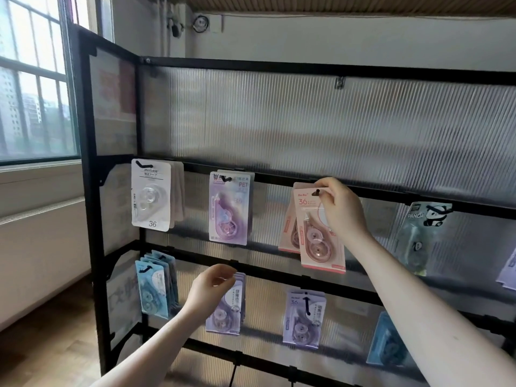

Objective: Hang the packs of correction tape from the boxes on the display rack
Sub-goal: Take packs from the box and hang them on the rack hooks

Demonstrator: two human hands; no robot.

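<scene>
My right hand (342, 210) pinches the top of a pink correction tape pack (317, 236) whose hang hole sits at a hook on the middle rail of the black display rack (251, 64); another pink pack hangs behind it. My left hand (210, 287) holds the top of a lilac pack (226, 308) at the lower rail, its fingers curled round the card. White packs (152, 195) and a purple pack (230, 208) hang on the middle rail. No boxes are in view.
On the lower rail hang blue packs (156, 289), a lavender pack (304, 317) and a blue pack (388, 342). A panda pack (421, 233) hangs at the right. A window (30, 79) and a radiator cover lie to the left, above wooden floor.
</scene>
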